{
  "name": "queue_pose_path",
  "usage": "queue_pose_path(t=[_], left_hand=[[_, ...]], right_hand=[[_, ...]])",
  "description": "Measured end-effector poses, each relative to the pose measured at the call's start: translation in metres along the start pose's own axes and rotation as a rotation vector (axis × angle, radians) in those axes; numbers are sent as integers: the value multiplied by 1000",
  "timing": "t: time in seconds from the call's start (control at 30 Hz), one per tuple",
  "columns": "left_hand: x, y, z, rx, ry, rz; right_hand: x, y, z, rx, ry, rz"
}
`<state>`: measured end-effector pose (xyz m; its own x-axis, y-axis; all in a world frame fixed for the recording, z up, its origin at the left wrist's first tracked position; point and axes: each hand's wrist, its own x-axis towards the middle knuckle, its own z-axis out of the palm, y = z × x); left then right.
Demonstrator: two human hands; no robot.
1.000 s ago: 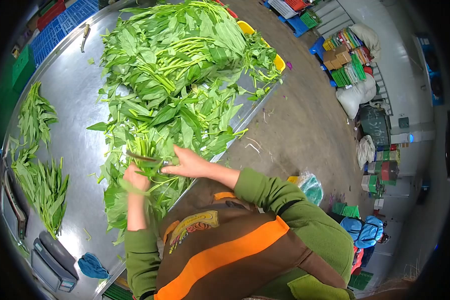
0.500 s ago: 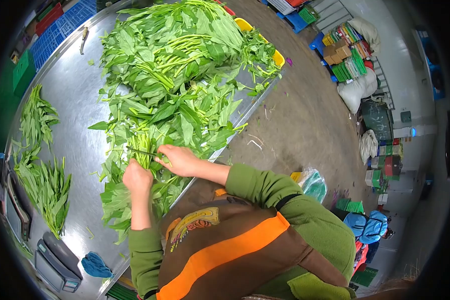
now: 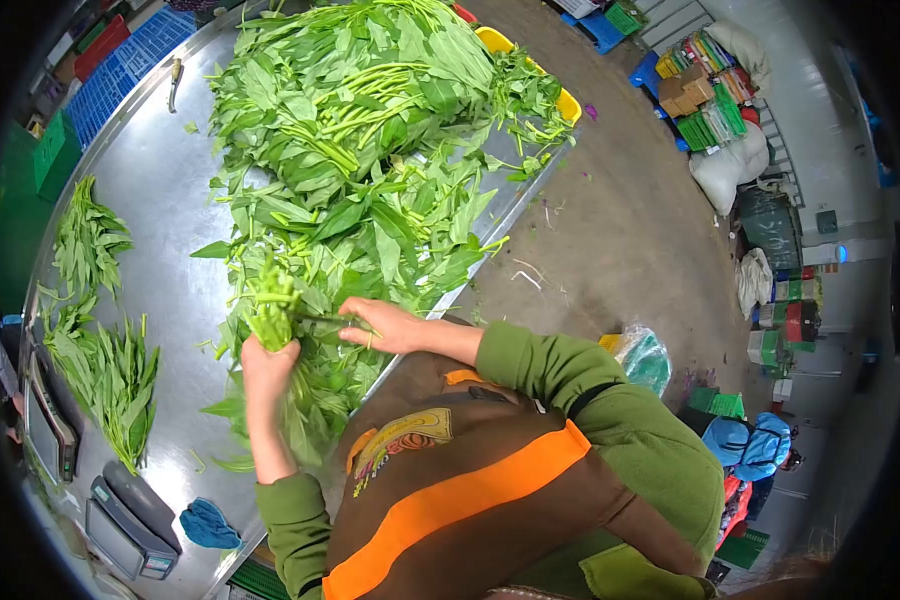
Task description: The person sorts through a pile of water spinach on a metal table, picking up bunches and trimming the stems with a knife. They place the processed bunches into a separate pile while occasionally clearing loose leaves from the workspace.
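Note:
My left hand is closed around a bunch of water spinach, its cut-looking pale stems pointing away from me. Just to its right, my right hand grips a knife, whose dark blade reaches to the stems of the bunch. The blade's tip is hard to make out against the greens. Beneath and beyond both hands, loose water spinach is spread on the metal table. A large heap of water spinach lies at the far side.
Sorted bunches lie at the left, near scales and a blue cloth. Another knife rests near the far-left edge. A yellow crate stands beyond the table's right edge. Stacked crates stand farther off.
My left hand has lifted the bunch slightly and turned it, so its stems stand up from the pile. My right hand has moved slightly right with the knife.

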<state>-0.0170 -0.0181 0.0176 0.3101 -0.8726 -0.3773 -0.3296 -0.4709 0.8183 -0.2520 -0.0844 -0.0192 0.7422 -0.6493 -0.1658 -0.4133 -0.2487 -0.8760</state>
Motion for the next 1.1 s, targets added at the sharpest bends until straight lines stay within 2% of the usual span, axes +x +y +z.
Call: queue_pose_path(t=[0.03, 0.1, 0.13, 0.2, 0.37, 0.43, 0.5, 0.57, 0.63, 0.7, 0.77, 0.8, 0.83, 0.9, 0.93, 0.97, 1.03, 1.1], left_hand=[[-7, 26, -13, -182, -102, -58], [-5, 26, -26, -343, -241, -49], [-7, 29, -27, -338, -240, -48], [-10, 37, -27, -612, -322, -119], [-9, 31, -26, -653, -440, -192], [-15, 39, -25, -770, -484, -272], [-12, 26, -25, -752, -521, -289], [-20, 22, -29, -734, -549, -297], [-35, 20, -37, -1036, -500, -176], [-41, -5, -44, -1069, -545, -186], [-47, 8, -35, -1238, -418, -104], [-44, 7, -34, -1246, -476, -70], [-40, 3, -31, -1242, -474, -70], [-27, -12, -23, -1441, -772, 25], [-16, -15, -20, -1375, -953, 130], [-14, -18, -17, -1371, -958, 129], [-18, -11, -9, -1442, -1101, 84], [-15, -5, -6, -1438, -1164, 80]], right_hand=[[2, -9, 0, 11, 28, -129], [9, -28, -5, 16, 8, -154], [12, -39, -9, 1, 59, -155], [18, -59, -16, -28, 150, -160], [30, -69, -17, -101, 167, -158], [31, -69, -14, -173, 210, -198], [31, -34, -3, -195, 215, -223], [34, 21, 6, -12, 227, 117], [28, 32, -12, -22, 193, 117], [12, 26, -7, -13, 124, 143], [18, -10, -22, 38, 52, -187], [22, -24, -21, 78, 55, -323], [24, -45, -24, 67, 32, -344], [37, -65, -22, 72, 46, -475], [44, -69, -21, 72, 51, -475], [51, -72, -22, 38, 52, -483], [57, -75, -25, 7, 57, -492], [61, -77, -28, -83, 10, -660]])
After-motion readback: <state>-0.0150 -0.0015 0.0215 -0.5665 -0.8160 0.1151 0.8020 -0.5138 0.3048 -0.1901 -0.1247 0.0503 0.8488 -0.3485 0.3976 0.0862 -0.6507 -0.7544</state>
